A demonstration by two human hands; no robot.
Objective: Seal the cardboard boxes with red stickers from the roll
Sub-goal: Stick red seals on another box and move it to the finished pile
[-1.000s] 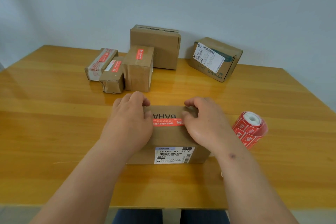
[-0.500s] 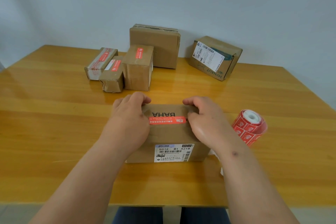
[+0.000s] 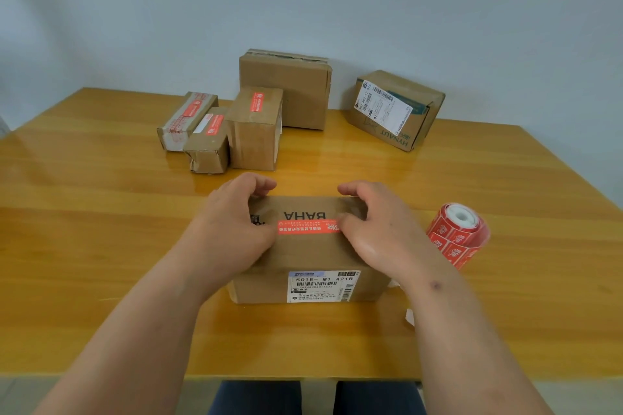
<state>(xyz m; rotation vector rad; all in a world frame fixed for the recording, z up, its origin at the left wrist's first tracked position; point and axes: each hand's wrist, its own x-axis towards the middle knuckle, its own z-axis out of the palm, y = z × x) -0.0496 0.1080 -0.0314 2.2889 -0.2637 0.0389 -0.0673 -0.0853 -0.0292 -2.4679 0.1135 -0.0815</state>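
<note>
The red sticker [image 3: 308,227] lies flat across the top seam of the box [image 3: 303,256] at frame centre. Over the last second both thumbs have slid outward along it, baring more of the strip, which suggests the pressing-down is nearly done. The left hand [image 3: 236,229] and right hand [image 3: 377,229] grip the box's ends, fingers curled over its far edge. The roll [image 3: 458,234] lies just right of the box; at upper centre two of the five boxes look unstickered
</note>
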